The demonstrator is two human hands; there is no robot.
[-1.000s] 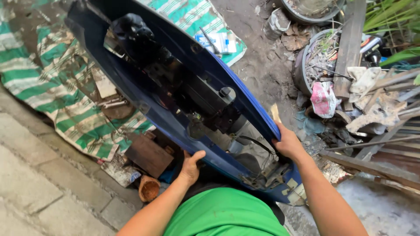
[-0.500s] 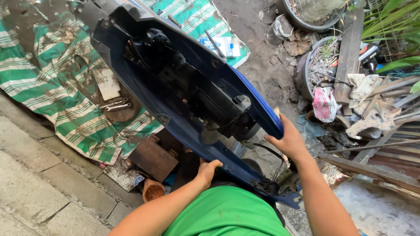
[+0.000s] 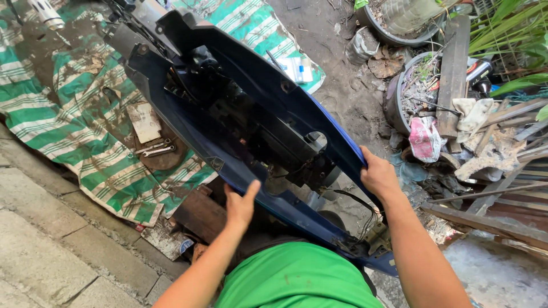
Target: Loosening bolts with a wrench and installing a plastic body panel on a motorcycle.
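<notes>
A long dark blue scooter body panel (image 3: 268,97) with black inner parts and loose wires stretches from the upper left toward my lap. My left hand (image 3: 240,204) presses against the panel's lower left edge with fingers spread. My right hand (image 3: 378,177) grips the panel's right rim. Below them is my green shirt (image 3: 297,279).
A green and white striped tarp (image 3: 74,131) lies on the ground with two wrenches (image 3: 155,149) and a dirty card on it. A rusty metal block (image 3: 200,214) sits by the kerb. Pots, planks, rags and a pink bag (image 3: 425,140) crowd the right side.
The blue panel has slid further away and to the right in view, its far end now more visible. Both hands stay on its edges, moved up with it.
</notes>
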